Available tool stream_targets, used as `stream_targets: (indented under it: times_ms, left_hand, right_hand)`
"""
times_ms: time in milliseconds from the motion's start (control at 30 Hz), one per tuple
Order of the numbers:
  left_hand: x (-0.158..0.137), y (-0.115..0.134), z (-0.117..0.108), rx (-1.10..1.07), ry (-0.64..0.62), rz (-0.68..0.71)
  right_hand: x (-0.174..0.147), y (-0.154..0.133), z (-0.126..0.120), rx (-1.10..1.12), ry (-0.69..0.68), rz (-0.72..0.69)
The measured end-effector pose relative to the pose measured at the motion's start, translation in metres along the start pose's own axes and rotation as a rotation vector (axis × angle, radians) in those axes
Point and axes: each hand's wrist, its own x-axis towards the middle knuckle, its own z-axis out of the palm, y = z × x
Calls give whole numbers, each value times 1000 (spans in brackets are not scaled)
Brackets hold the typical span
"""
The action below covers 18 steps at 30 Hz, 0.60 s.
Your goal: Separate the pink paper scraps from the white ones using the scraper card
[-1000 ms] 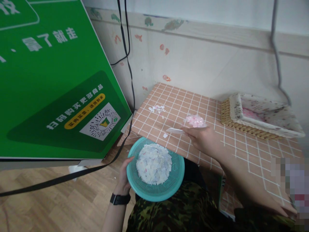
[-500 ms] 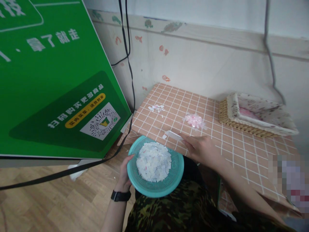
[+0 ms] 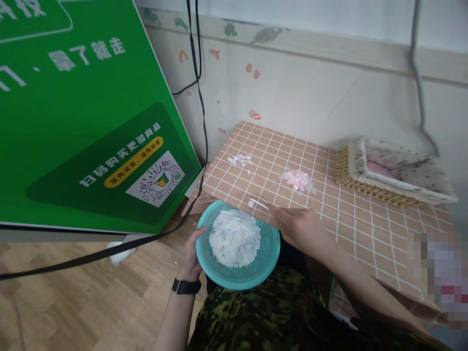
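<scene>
My left hand (image 3: 190, 256) grips the left rim of a turquoise plastic colander (image 3: 271, 261), holding it at the table's front edge. A heap of small white paper scraps (image 3: 234, 239) fills its middle. My right hand (image 3: 299, 229) is closed on a thin flat white piece, like a card (image 3: 261, 204), seen nearly edge-on over the table edge. A single white scrap (image 3: 250, 203) is at the card's tip. Farther back on the tabletop lie a few loose white scraps (image 3: 240, 160) and a pile of shiny pink pieces (image 3: 298, 180).
The table wears a brown checked cloth (image 3: 278, 144). A cloth-lined wicker basket (image 3: 341, 168) with something pink inside stands at the back right. On the left are a large green panel (image 3: 91, 97) and a hanging black cable (image 3: 203, 122). A blurred patch (image 3: 444, 278) covers the lower right.
The white card in my right hand has turned from showing its flat face to nearly edge-on, close to the table edge. The view has shifted slightly; my left hand still holds the colander.
</scene>
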Motion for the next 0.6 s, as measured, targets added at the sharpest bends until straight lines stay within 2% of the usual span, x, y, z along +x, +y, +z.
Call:
stream_targets:
  times_ms: [400, 600]
  left_hand:
    - [24, -16, -25, -64, -64, -98]
    - [26, -17, -28, -50, -88, -65]
  right_hand:
    - [3, -1, -1, 2, -1, 29]
    - [3, -4, 0, -3, -13, 8]
